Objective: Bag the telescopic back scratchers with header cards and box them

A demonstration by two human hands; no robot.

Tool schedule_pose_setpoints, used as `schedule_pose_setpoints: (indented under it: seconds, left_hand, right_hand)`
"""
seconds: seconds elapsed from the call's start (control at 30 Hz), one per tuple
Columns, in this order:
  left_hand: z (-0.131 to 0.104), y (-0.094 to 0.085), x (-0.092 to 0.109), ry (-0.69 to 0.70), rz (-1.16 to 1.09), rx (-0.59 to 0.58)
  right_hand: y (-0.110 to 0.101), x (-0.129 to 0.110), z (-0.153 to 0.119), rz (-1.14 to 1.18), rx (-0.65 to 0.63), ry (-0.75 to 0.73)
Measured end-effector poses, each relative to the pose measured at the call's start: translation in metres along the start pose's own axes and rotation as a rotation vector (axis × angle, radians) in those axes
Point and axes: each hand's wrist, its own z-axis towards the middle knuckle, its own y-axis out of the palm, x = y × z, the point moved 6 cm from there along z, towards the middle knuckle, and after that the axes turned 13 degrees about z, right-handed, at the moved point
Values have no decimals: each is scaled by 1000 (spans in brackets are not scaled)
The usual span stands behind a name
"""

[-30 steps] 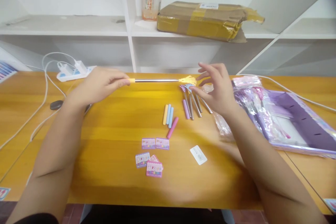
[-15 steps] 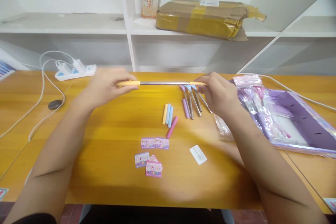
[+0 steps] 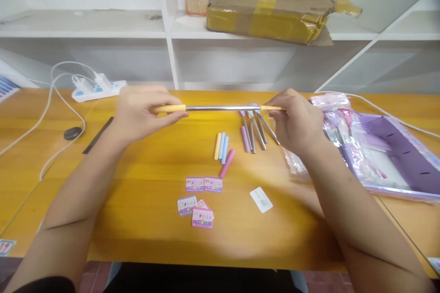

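Level above the tabletop is a thin silver rod with yellow ends (image 3: 222, 108), stretched between both hands. My left hand (image 3: 142, 110) is closed on the thicker yellow end, thumb below and fingers above. My right hand (image 3: 297, 121) pinches the narrower yellow end, and its fingertips partly hide it. Just under the rod near my right hand lie several silver rods (image 3: 253, 132) with purple and blue tops. Beside them is a short purple stick (image 3: 245, 138). Closer to me lie a yellow stick (image 3: 217, 146), two blue sticks (image 3: 223, 146) and a pink stick (image 3: 227, 163).
Small printed cards (image 3: 202, 217) and a white card (image 3: 261, 199) lie near the front. At right, a purple tray (image 3: 409, 155) borders plastic-wrapped items (image 3: 347, 146). A power strip (image 3: 99, 91) with cables stands at left. A taped carton (image 3: 271, 16) occupies the shelf.
My right hand has moved right, farther from my left, and a longer stretch of silver shows between the yellow ends. The view has shifted slightly.
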Motion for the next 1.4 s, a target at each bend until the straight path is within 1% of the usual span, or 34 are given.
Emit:
schedule_pose_setpoints:
  seconds: [0.1, 0.17, 0.23, 0.33, 0.4, 0.57, 0.7, 0.83, 1.03, 1.13, 1.2, 1.23, 1.3, 1.37, 1.4]
  left_hand:
    - [-2, 5, 9, -15, -47, -27]
    - [-4, 14, 20, -26, -114, -60]
    - [-7, 22, 33, -50, -173, -66]
    - [-10, 25, 47, -90, -211, 2]
    - [-11, 23, 52, -102, -232, 45]
    - [-13, 20, 47, -150, -269, 82]
    - [-13, 21, 43, -167, -314, 107]
    - [-13, 19, 44, -147, -368, 145]
    - [-22, 28, 45, -211, -388, 130]
    - [-27, 31, 44, -217, -421, 133]
    - [-25, 30, 44, -186, -416, 93]
    - [-22, 30, 45, -159, -396, 37]
    - [-14, 30, 47, -99, -291, -122]
    - [-7, 31, 50, -40, -105, -289]
    - [-3, 31, 52, -9, -8, -352]
  right_hand:
    - [7, -8, 0, -46, -23, -10]
    - [16, -14, -2, -56, -55, -10]
    - [24, -18, -4, -59, -80, -5]
    - [28, -24, -5, -78, -75, -12]
    - [27, -28, -4, -93, -68, -7]
    - [29, -35, -3, -134, -75, 47]
    - [37, -41, -5, -141, -57, 18]
    - [43, -45, -6, -148, -47, 1]
    - [40, -51, -4, -146, -43, -22]
    - [35, -51, -3, -161, -52, -31]
    - [31, -46, -3, -169, -76, -11]
    - [28, -43, -2, -176, -99, 7]
    - [21, -38, 1, -205, -144, 42]
    - [14, -39, 8, -238, -182, 40]
    - [12, -42, 12, -248, -208, 29]
